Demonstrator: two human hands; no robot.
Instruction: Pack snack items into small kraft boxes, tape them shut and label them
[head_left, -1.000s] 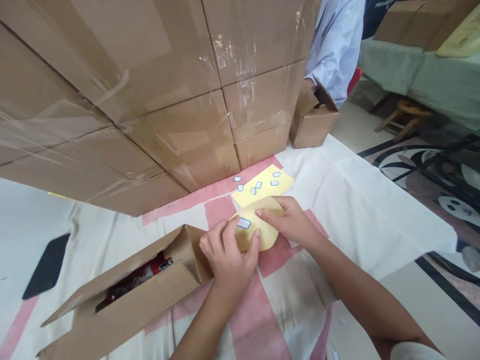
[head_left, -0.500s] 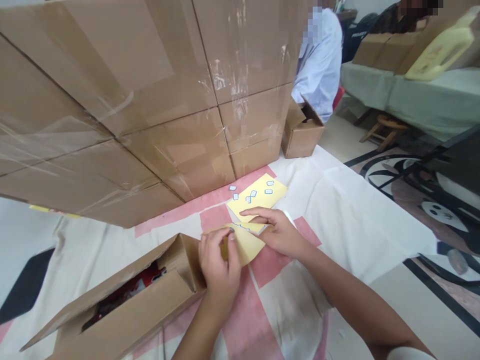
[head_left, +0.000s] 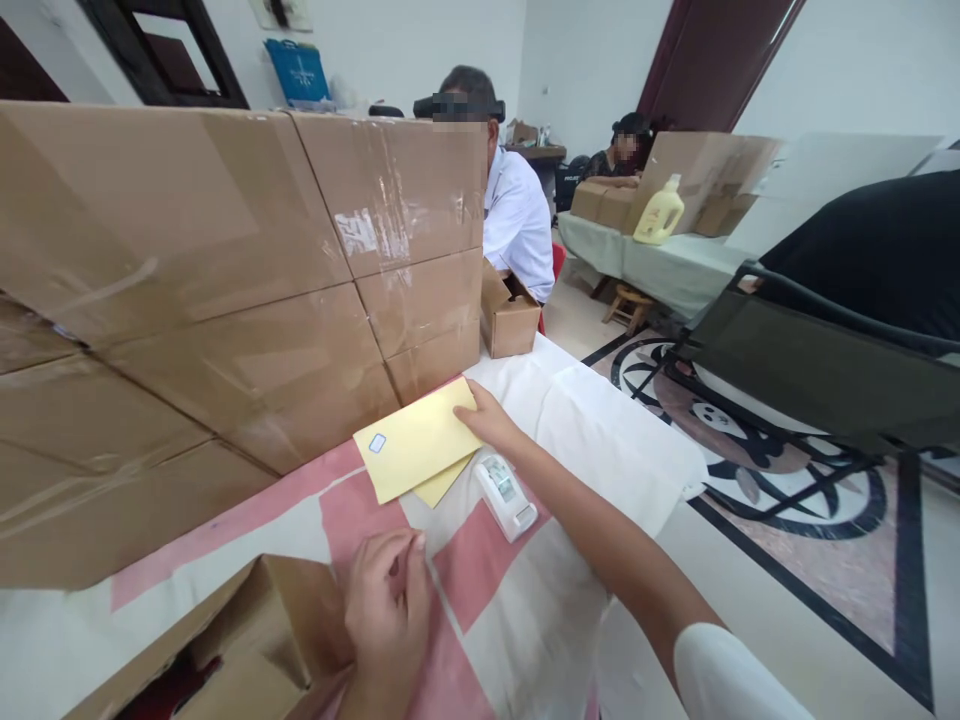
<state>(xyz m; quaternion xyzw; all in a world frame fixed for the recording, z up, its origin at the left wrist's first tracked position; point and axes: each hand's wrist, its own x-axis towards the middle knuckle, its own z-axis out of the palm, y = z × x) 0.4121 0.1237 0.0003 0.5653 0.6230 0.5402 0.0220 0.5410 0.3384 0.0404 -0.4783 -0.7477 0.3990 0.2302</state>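
My right hand [head_left: 491, 415] grips the right end of a yellow paper sheet [head_left: 416, 440], thumb on top. One small blue-edged label [head_left: 377, 443] shows near the sheet's left end. A second yellow sheet [head_left: 442, 485] sticks out from underneath. Just below my right wrist, a white plastic device [head_left: 504, 495] with a clear window, like a small tape dispenser, lies on the cloth. My left hand [head_left: 388, 600] is closed with thumb and fingertips together, beside the open cardboard box [head_left: 262, 620]; anything between the fingertips is too small to make out.
Stacked, taped cardboard boxes [head_left: 247, 250] form a wall along the far left. A smaller open box [head_left: 514, 320] stands at the table's far corner, near a person in a pale shirt [head_left: 521, 210]. A pink-and-white cloth [head_left: 525, 610] covers the table. A dark folding chair [head_left: 810, 370] stands right.
My view has lifted. My right hand has moved the yellow sheet away from my left hand, onto the other sheet. The loose labels seen before are no longer visible. My left hand has released the sheet.
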